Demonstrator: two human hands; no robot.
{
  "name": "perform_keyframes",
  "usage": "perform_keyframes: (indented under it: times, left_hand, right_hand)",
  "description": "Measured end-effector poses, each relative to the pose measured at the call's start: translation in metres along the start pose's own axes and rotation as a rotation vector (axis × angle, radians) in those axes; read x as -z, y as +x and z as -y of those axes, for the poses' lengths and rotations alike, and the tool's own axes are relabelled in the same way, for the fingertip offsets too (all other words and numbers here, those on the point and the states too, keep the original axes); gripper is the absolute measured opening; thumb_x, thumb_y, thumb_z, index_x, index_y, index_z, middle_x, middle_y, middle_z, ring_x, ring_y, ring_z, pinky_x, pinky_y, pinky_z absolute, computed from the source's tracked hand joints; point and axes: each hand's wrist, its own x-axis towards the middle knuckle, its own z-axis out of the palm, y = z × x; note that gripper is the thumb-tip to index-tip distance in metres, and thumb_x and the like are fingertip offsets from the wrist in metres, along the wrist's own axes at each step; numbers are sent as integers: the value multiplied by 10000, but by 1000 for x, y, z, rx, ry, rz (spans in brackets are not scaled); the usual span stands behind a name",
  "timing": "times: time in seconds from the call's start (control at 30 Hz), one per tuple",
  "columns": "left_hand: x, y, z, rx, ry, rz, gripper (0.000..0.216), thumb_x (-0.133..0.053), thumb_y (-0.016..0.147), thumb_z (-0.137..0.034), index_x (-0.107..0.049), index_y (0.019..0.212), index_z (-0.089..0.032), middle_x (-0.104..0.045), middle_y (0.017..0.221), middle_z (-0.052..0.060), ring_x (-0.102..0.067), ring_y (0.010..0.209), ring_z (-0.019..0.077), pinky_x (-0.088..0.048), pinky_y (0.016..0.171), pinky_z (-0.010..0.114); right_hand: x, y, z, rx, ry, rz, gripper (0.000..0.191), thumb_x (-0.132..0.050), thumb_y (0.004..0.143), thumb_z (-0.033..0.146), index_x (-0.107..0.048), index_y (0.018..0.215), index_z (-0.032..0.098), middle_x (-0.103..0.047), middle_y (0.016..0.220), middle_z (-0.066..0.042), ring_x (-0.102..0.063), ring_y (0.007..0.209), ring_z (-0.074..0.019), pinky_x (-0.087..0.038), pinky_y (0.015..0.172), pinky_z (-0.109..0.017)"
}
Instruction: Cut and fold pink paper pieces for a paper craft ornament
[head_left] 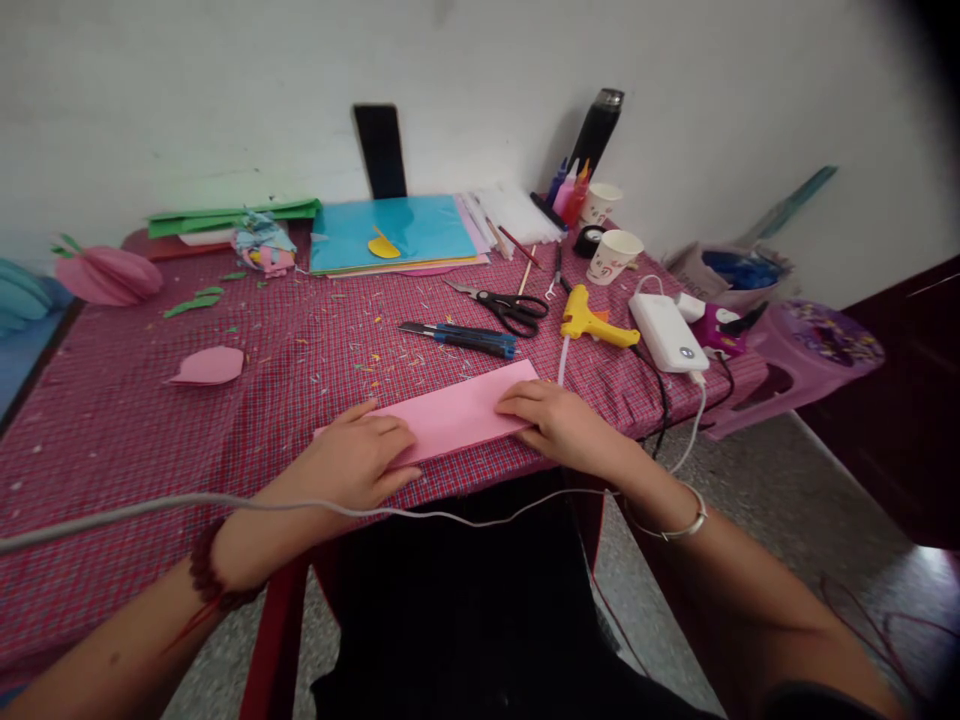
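A long folded strip of pink paper (454, 415) lies at a slant along the table's front edge. My left hand (358, 455) grips its left end, fingers bent over the top and thumb at the near edge. At the right end, my right hand (559, 422) holds the paper the same way, with its fingertips pressed on the surface. Just beyond the strip are blue utility knives (459, 338) and black-handled scissors (510, 308). A yellow glue gun (596, 322) rests to the right of them, its glue stick pointing toward my right hand.
A white cable (442, 515) crosses above my left forearm. Pink paper petals (211, 365) lie at left, blue sheets (420, 225) at the back. Paper cups (613, 256), a white power bank (669, 332) and a pink stool (795, 350) are on the right. Paper scraps litter the checked cloth (150, 440).
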Motion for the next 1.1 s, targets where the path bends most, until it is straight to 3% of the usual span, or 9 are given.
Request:
perform_keyframes:
  times: [0.13, 0.5, 0.77, 1.1]
  left_hand:
    - [-2, -4, 2, -19, 21, -2, 215, -650, 847, -302, -675, 1003, -155, -682, 1146, 115, -623, 1103, 286, -316, 1112, 537]
    - [0, -4, 2, -17, 3, -12, 268, -673, 837, -320, -672, 1050, -159, -682, 1161, 100, -619, 1118, 275, -313, 1122, 528]
    - [-3, -6, 6, -25, 21, -41, 577, -719, 726, -612, -675, 1086, -164, -661, 1218, 128, -610, 1135, 321, -321, 1098, 532]
    - [-1, -5, 7, -13, 34, -2, 603, -702, 737, -629, -661, 1099, -148, -659, 1223, 134, -599, 1153, 310, -284, 1118, 508]
  right_hand:
    - [1, 0, 3, 0, -11, 4, 331, -558, 817, 44, -665, 1122, 114, -668, 1119, -126, -613, 1032, -254, -497, 939, -415]
    - [-2, -1, 3, 1, 2, -15, 351, -541, 803, 32, -656, 1121, 125, -659, 1114, -126, -600, 1046, -248, -491, 948, -421]
    - [-4, -2, 2, -1, 20, -24, 387, -548, 782, 28, -651, 1140, 133, -654, 1126, -133, -597, 1052, -258, -490, 943, -448]
    - [-6, -3, 2, -2, 0, -26, 376, -540, 794, 38, -648, 1144, 126, -651, 1125, -128, -596, 1051, -256, -487, 949, -430]
